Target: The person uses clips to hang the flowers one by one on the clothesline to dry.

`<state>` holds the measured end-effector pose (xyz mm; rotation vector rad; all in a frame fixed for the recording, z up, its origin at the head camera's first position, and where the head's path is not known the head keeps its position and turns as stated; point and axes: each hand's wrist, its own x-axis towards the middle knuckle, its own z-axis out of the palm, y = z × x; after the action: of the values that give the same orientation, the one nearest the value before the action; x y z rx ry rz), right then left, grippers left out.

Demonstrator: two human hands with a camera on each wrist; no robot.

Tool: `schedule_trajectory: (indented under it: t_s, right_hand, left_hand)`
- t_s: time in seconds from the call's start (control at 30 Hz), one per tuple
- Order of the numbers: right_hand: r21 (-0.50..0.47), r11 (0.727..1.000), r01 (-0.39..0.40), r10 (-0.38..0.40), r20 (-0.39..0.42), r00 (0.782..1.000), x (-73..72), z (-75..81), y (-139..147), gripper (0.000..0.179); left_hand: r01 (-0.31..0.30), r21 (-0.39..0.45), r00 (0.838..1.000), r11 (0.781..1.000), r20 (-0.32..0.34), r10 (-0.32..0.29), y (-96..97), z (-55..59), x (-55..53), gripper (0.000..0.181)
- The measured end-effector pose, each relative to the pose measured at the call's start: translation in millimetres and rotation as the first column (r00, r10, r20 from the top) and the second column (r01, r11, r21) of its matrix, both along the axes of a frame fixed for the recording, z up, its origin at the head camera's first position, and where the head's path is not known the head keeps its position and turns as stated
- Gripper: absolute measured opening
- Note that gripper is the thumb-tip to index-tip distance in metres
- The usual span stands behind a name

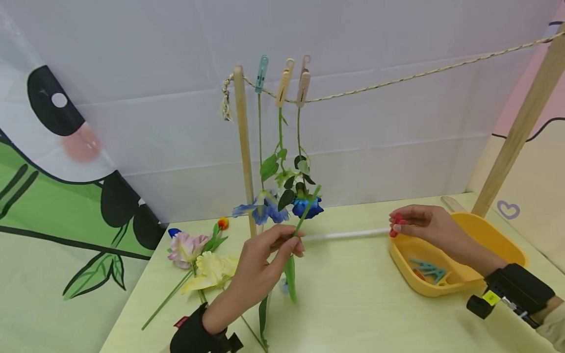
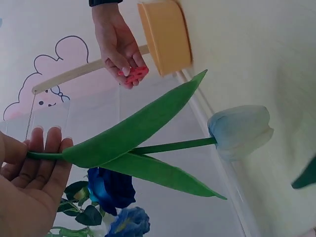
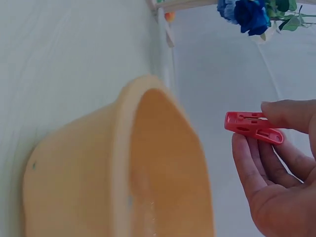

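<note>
My left hand (image 1: pixel 269 267) pinches the green stem of an artificial tulip (image 2: pixel 241 132), whose pale blue-white bloom hangs downward below two long leaves. Between the thumb and fingers of my right hand (image 1: pixel 434 233) is a red clothespin (image 3: pixel 253 126), held over the near-left rim of the yellow bin (image 1: pixel 408 274). A rope (image 1: pixel 375 87) runs above. From it hang, upside down, a light blue flower (image 1: pixel 263 208) under a teal clothespin (image 1: pixel 262 73), a dark blue rose (image 1: pixel 314 210) and greenery, clipped by a yellow clothespin (image 1: pixel 284 84) and a beige clothespin (image 1: pixel 303 82).
On the table's left lie a pink flower (image 1: pixel 187 249), a yellow flower (image 1: pixel 214 272) and an orange bud (image 1: pixel 223 224). Teal clothespins (image 1: pixel 428 268) lie in the bin. Wooden posts stand left (image 1: pixel 244 147) and right (image 1: pixel 521 127), with a white bar (image 1: pixel 348 235) low between them.
</note>
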<state>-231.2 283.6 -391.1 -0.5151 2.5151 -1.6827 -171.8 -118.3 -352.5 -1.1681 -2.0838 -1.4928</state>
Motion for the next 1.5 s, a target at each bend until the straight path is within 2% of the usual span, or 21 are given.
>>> schedule_trajectory:
  t_s: [0.2,0.37,0.57,0.73,0.97,1.23,1.33,1.5]
  right_hand:
    - [-0.049,0.999,-0.016,0.014,-0.041,0.999,-0.9,17.6,-8.2,0.033]
    - [-0.054,0.999,-0.01,0.005,-0.094,0.996,0.0,31.1,-17.5,0.032]
    - [-0.052,0.997,0.055,-0.062,-0.138,0.988,2.6,42.1,-27.9,0.03]
    - [-0.108,0.992,0.059,-0.077,-0.169,0.983,0.0,56.0,-37.6,0.028]
    - [-0.143,0.99,0.019,-0.056,-0.261,0.964,-7.8,89.3,-50.6,0.025]
    - [-0.165,0.986,-0.018,-0.042,-0.357,0.933,-17.6,125.8,-64.5,0.024]
    - [-0.237,0.97,-0.053,-0.034,-0.348,0.937,-23.3,135.6,-69.5,0.026]
    - [-0.4,0.905,-0.143,0.007,-0.322,0.947,-30.2,153.6,-75.2,0.028]
  left_hand:
    - [0.065,0.113,0.994,0.991,0.086,-0.075,21.1,2.6,-7.6,0.017]
    - [0.069,0.135,0.991,0.988,0.105,-0.084,31.5,1.3,-12.3,0.017]
    - [0.059,0.16,0.99,0.985,0.116,-0.078,40.2,-1.5,-18.0,0.018]
    - [0.065,0.199,0.99,0.978,0.106,-0.088,47.7,-3.0,-25.0,0.017]
    - [0.038,0.216,0.989,0.976,0.13,-0.068,62.0,5.9,-32.3,0.016]
    - [0.011,0.227,0.992,0.974,0.117,-0.038,77.9,19.4,-44.6,0.017]
    - [0.002,0.236,0.993,0.972,0.112,-0.029,81.3,22.8,-48.9,0.017]
    - [-0.015,0.236,0.995,0.972,0.1,-0.009,84.7,27.4,-55.7,0.018]
